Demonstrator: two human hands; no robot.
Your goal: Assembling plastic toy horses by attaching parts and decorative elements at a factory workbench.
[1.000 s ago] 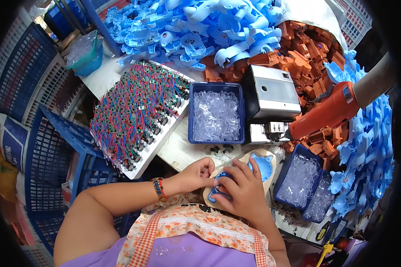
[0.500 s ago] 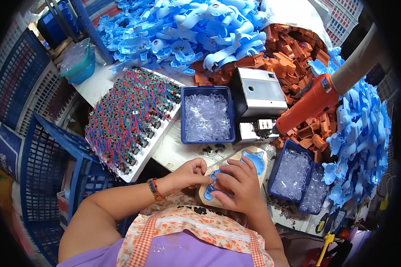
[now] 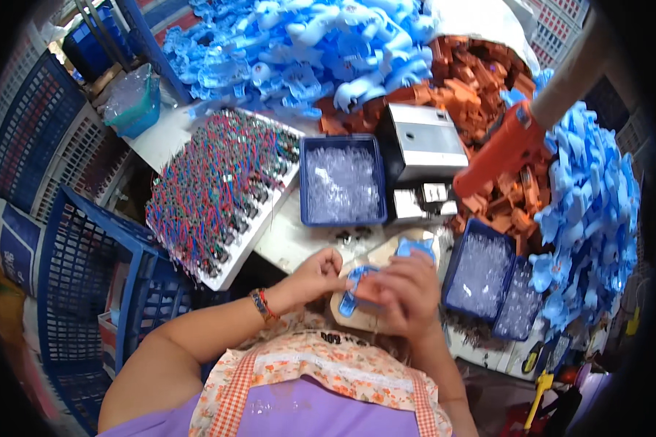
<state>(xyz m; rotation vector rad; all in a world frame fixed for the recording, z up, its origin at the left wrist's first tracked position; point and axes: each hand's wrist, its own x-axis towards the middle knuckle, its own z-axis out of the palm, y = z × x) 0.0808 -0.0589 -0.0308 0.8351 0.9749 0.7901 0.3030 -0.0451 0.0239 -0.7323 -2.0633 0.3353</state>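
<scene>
A tan, rounded jig board (image 3: 357, 323) lies in front of me with blue plastic shell halves in its hollows. The nearer blue shell (image 3: 348, 302) is partly covered by my fingers; the other blue shell (image 3: 418, 247) sits at the far right of the board. My left hand (image 3: 315, 280) is closed in a pinch at the nearer shell's left edge; anything in the fingertips is too small to make out. Over the board, my right hand (image 3: 408, 293) is bent and smeared by motion. Under its fingers shows a blurred orange piece (image 3: 370, 290), on or just above the shell.
Beyond the board stand a blue bin of clear plastic pieces (image 3: 342, 186) and a metal-topped machine (image 3: 431, 142). Wired circuit boards (image 3: 222, 189) fill a white tray at left. Blue shells (image 3: 299, 58) and orange parts (image 3: 481, 95) are heaped behind; an orange-ended pole (image 3: 506, 149) slants in at right.
My right hand has shifted slightly right and up and blurred, and an orange piece now shows beneath it. My left hand stays pinched by the shell. The whole view has shifted slightly.
</scene>
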